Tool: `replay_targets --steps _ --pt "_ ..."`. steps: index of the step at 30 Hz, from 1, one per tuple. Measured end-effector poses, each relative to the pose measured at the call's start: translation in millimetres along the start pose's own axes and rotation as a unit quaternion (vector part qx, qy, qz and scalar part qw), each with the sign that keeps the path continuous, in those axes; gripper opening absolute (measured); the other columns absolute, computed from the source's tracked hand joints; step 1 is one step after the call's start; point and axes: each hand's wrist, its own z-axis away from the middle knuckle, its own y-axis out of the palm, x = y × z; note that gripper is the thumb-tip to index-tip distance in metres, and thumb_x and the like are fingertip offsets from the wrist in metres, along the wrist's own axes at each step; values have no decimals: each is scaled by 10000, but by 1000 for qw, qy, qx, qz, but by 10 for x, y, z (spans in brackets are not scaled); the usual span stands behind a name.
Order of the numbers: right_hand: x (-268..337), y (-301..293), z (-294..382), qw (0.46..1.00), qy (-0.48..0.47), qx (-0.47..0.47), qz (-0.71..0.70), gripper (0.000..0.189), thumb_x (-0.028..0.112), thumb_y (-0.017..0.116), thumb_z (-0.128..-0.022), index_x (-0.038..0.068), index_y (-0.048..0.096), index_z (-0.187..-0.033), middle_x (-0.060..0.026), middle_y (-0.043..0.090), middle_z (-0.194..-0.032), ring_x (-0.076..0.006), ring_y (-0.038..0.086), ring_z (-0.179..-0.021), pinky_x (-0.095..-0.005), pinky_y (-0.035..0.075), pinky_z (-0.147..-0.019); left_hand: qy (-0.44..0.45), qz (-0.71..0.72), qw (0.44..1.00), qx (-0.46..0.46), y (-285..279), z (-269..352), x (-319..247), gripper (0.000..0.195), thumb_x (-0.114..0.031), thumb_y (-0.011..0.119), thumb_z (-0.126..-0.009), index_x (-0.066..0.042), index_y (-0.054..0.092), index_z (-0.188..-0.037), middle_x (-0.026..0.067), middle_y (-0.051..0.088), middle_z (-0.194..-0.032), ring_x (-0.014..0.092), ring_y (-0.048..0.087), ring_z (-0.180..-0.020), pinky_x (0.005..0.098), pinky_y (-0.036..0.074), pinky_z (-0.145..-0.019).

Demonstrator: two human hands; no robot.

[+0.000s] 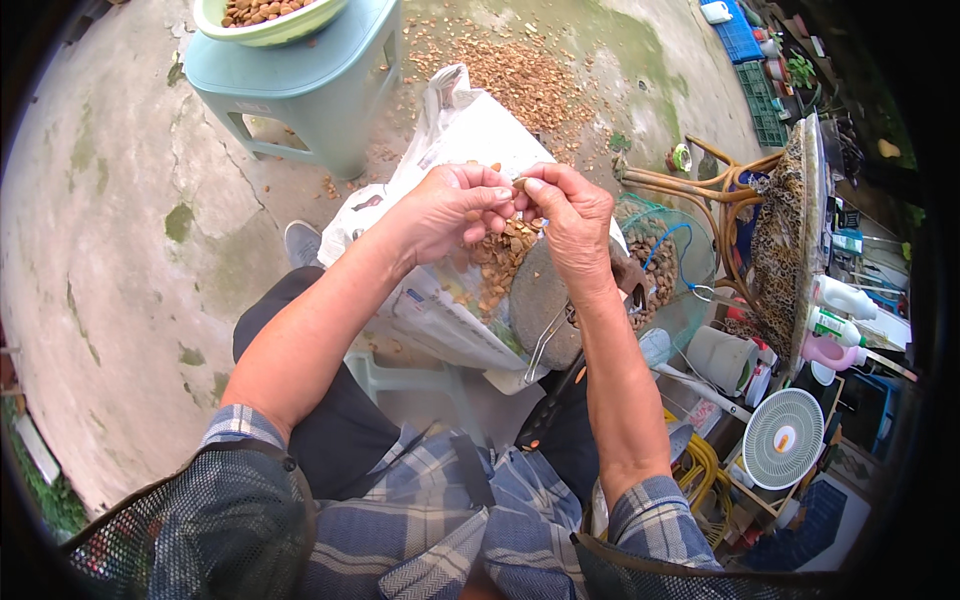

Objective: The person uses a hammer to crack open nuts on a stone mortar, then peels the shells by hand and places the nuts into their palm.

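Note:
My right hand pinches a small brown piece of nut shell or kernel between thumb and forefinger. Close against it, the thumb and fingertips of my left hand meet at the same piece; whether they grip it is hidden. Both hands are above a white printed plastic sheet or sack spread over a low support. Below them lies a heap of brown shell pieces and kernels. A round grey stone sits beside the heap, partly behind my right forearm, with bent metal wire tongs on it.
A green mesh net holds brown nuts at right. A pale bowl of nuts stands on a blue plastic stool. Shells litter the concrete ahead. A bamboo chair and a cluttered table with bottles stand right.

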Motion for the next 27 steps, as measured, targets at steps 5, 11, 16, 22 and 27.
replay_targets --steps 5,11,16,22,27 --pt "45 46 32 986 -114 -6 118 111 -17 632 -854 -7 699 -942 -49 682 -802 -85 620 -702 -228 496 -629 13 60 998 12 -8 7 -10 106 -75 622 -920 -10 597 -1000 95 657 -869 119 636 -702 167 452 -449" --pt "63 62 39 976 -152 -2 153 120 -42 654 -834 -1 704 -936 -61 664 -792 -120 648 -718 -238 510 -654 12 88 996 14 40 33 -63 108 -59 597 -926 -4 599 -1019 106 670 -905 131 653 -734 171 465 -457" --pt "73 65 35 976 -147 0 162 119 -35 654 -837 0 704 -939 -67 681 -793 -116 654 -724 -237 510 -655 27 82 996 11 -4 9 -29 101 -65 591 -929 -5 605 -1010 103 669 -903 127 651 -734 169 466 -477" --pt "92 120 77 977 -117 -14 177 101 -10 641 -850 -12 701 -932 -78 700 -780 -110 662 -704 -232 518 -644 33 68 997 3 -27 -5 -3 98 -93 597 -937 -19 609 -1000 72 653 -855 99 623 -710 158 454 -492" --pt "97 171 103 979 -107 -27 170 97 3 622 -859 -21 695 -917 -67 691 -722 -104 654 -652 -233 517 -604 19 70 997 5 -22 -8 -8 85 -104 596 -941 -32 611 -984 51 646 -841 74 571 -653 149 428 -478"
